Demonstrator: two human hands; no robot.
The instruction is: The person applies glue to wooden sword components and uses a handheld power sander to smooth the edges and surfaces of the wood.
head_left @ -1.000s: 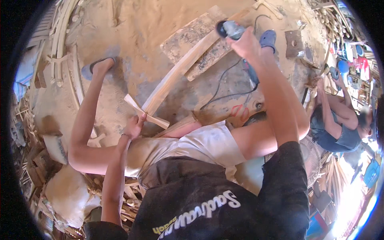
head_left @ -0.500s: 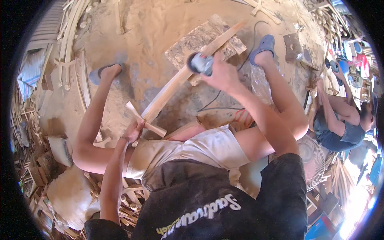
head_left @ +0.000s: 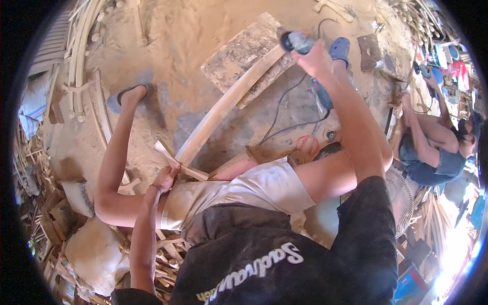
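Note:
A curved wooden sword (head_left: pixel 223 104) slants from my lap up to a worn wooden block (head_left: pixel 239 56) on the floor. My left hand (head_left: pixel 166 178) is closed around its handle, just below the crossguard (head_left: pixel 190 170). In my right hand (head_left: pixel 315 58) is an angle grinder (head_left: pixel 301 42), gripped by its front part. Its dark round disc is at the far end of the blade, over the block's right side; whether it touches the wood I cannot tell. The grinder's teal body (head_left: pixel 322 95) shows below my wrist, with a dark cord trailing from it.
The cord (head_left: pixel 292 129) loops over the dusty floor near my right leg. Wooden swords (head_left: pixel 84 61) lie at the far left. A fan (head_left: pixel 399 201) stands by my right hip. At the right, another person (head_left: pixel 432 147) sits holding a power tool. Wood pieces (head_left: pixel 170 249) are heaped behind me.
My right hand has moved the grinder away from me and to the right, from mid-blade to the far end. The blade has tilted slightly; my left hand keeps its hold.

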